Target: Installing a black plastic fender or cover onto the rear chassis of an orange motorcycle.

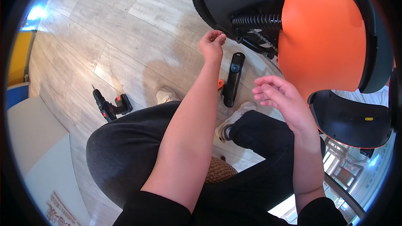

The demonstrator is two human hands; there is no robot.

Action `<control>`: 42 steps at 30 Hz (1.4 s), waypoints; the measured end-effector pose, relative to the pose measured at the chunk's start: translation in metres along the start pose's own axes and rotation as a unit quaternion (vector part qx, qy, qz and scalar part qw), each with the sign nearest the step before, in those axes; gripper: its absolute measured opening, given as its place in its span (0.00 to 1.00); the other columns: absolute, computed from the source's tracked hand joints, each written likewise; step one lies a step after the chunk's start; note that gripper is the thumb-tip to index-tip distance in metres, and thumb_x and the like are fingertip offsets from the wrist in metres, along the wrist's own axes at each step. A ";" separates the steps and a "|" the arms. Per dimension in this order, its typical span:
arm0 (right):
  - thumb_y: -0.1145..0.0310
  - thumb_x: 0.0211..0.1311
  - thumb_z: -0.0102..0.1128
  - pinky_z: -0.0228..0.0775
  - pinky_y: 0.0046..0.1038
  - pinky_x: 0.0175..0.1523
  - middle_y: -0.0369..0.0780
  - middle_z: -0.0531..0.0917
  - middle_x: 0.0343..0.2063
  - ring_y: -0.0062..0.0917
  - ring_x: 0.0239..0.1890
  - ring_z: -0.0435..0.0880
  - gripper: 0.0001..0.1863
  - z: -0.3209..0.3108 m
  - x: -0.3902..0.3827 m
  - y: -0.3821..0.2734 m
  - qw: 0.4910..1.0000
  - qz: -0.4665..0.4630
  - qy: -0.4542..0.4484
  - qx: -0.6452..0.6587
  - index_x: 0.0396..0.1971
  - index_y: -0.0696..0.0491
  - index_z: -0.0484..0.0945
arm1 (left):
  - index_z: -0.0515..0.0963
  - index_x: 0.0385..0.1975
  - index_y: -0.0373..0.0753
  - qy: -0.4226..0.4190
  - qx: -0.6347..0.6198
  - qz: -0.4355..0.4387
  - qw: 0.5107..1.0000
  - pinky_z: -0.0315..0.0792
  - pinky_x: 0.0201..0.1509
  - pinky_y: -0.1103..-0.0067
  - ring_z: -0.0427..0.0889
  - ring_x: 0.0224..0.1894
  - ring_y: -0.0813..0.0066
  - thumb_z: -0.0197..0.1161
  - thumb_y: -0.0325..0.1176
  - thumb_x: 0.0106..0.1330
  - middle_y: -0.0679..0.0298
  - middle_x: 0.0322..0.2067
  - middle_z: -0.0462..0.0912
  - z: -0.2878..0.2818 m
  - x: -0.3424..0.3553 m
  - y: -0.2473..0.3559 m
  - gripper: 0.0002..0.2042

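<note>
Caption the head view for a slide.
Left hand near the coil spring of an orange-and-black vehicle, right hand loosely open, cordless drill on the wood-look floor.

Shows a small yellow rectangular label (369, 119) with dark print, too tiny to read, on a curved black plastic panel (345, 115); also shows reddish-brown lettering (61, 211), unclear, on a smooth pale board (37, 146).

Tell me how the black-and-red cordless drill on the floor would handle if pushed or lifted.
The black-and-red cordless drill is probably heavy for its size, given the chunky battery block on its handle. Its hard-looking casing should feel stiff. Lying flat with that handle jutting sideways, it would likely slide or pivot rather than roll.
</note>
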State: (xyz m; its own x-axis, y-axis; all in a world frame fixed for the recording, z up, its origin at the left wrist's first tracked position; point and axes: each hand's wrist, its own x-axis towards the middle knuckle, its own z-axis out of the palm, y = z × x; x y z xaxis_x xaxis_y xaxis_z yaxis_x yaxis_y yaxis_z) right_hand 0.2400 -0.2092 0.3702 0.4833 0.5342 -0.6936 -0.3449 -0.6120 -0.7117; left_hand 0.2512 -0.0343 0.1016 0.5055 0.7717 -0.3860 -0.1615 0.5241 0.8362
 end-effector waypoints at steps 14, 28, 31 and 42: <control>0.62 0.76 0.54 0.75 0.23 0.54 0.38 0.84 0.43 0.20 0.46 0.83 0.17 0.003 0.000 -0.003 1.000 -0.002 -0.005 0.000 0.54 0.58 0.77 | 0.77 0.34 0.31 0.014 0.039 -0.041 0.998 0.84 0.39 0.78 0.84 0.34 0.72 0.69 0.18 0.63 0.62 0.32 0.81 0.008 -0.001 0.009 0.07; 0.64 0.75 0.54 0.74 0.25 0.55 0.39 0.83 0.45 0.21 0.48 0.82 0.17 0.000 -0.001 -0.003 1.000 -0.012 -0.024 0.001 0.55 0.58 0.77 | 0.77 0.37 0.27 0.026 -0.106 -0.140 0.984 0.88 0.47 0.74 0.86 0.38 0.65 0.67 0.18 0.64 0.55 0.37 0.83 -0.001 0.005 0.009 0.06; 0.64 0.75 0.54 0.74 0.25 0.55 0.40 0.84 0.45 0.21 0.48 0.82 0.17 -0.001 0.001 0.000 1.000 -0.015 -0.024 0.007 0.55 0.59 0.77 | 0.76 0.37 0.27 0.024 -0.110 -0.172 0.979 0.88 0.47 0.73 0.86 0.39 0.64 0.67 0.18 0.65 0.55 0.37 0.83 -0.004 0.007 0.014 0.06; 0.64 0.76 0.54 0.74 0.24 0.55 0.39 0.83 0.46 0.21 0.48 0.82 0.17 -0.003 -0.001 -0.001 0.999 -0.023 -0.031 0.005 0.56 0.58 0.76 | 0.78 0.34 0.27 0.002 -0.046 -0.131 0.990 0.88 0.45 0.72 0.87 0.37 0.65 0.68 0.18 0.63 0.55 0.34 0.84 -0.003 0.015 0.015 0.05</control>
State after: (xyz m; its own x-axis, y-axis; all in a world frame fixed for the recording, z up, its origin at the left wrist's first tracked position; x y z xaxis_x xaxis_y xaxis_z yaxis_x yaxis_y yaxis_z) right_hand 0.2420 -0.2109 0.3723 0.4474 0.5969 -0.6659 -0.3327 -0.5801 -0.7435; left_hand 0.2538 -0.0135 0.1068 0.5375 0.6066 -0.5857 -0.1017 0.7362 0.6691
